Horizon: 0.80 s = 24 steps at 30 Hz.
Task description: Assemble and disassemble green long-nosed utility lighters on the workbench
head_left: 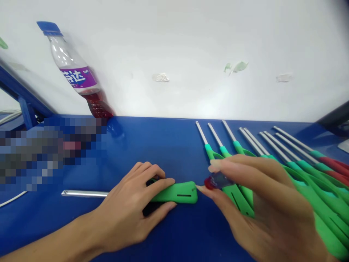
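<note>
A green long-reach lighter (177, 193) lies flat on the blue table, its metal tube (84, 193) pointing left. My left hand (133, 200) is closed over its middle and hides the trigger part. Just off the handle's right end, my right hand (261, 196) pinches a small dark, see-through piece with a red end (215, 180) between thumb and finger. What kind of piece that is I cannot make out. Beyond and beneath the right hand lie several more lighters (240, 198) with green handles, tubes pointing away from me.
At the far right are lighters with red handles (336, 165). A plastic bottle (79, 72) with a blue cap and some red drink leans at the back left against the white wall (191, 43). A blurred-out patch (54, 153) covers the table's left side, near a white cable (13, 200).
</note>
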Tool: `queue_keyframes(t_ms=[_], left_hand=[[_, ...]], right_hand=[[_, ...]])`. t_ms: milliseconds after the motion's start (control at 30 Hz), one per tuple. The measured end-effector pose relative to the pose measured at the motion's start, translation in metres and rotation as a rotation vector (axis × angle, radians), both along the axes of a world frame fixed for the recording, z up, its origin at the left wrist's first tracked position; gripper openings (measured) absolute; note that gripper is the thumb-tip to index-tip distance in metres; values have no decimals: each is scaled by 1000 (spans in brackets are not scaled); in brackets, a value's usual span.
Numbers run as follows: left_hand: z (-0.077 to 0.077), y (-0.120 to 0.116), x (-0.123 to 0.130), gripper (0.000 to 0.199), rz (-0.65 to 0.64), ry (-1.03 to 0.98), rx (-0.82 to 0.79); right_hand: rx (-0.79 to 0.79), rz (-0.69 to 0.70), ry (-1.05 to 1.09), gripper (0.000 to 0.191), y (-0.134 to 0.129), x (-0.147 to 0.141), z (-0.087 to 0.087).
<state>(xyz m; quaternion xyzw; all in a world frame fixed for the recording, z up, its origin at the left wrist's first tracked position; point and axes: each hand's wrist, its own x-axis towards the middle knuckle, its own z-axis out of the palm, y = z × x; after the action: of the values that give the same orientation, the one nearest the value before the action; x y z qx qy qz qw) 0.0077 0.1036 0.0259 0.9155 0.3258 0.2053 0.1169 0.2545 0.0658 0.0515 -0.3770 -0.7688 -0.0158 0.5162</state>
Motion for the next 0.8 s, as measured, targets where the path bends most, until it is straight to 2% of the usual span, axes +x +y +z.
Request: queue_keyframes(t_ms=[133, 300, 400, 600, 733, 800], left_hand=[[0, -1, 0, 27, 0, -13, -9], [0, -1, 0, 27, -5, -12, -20], [0, -2, 1, 25, 27, -30, -19], [-1, -1, 0, 26, 14, -27, -26], [0, -1, 0, 26, 3, -3, -17], [0, -1, 1, 26, 15, -6, -18]], right_hand=[[64, 99, -59, 63, 5, 0, 3], [17, 166, -54, 68, 3, 0, 1], [-14, 170, -30, 66, 1, 1, -2], [-42, 179, 17, 62, 0, 2, -2], [-59, 176, 67, 49, -3, -2, 3], [-66, 90, 79, 35, -7, -4, 5]])
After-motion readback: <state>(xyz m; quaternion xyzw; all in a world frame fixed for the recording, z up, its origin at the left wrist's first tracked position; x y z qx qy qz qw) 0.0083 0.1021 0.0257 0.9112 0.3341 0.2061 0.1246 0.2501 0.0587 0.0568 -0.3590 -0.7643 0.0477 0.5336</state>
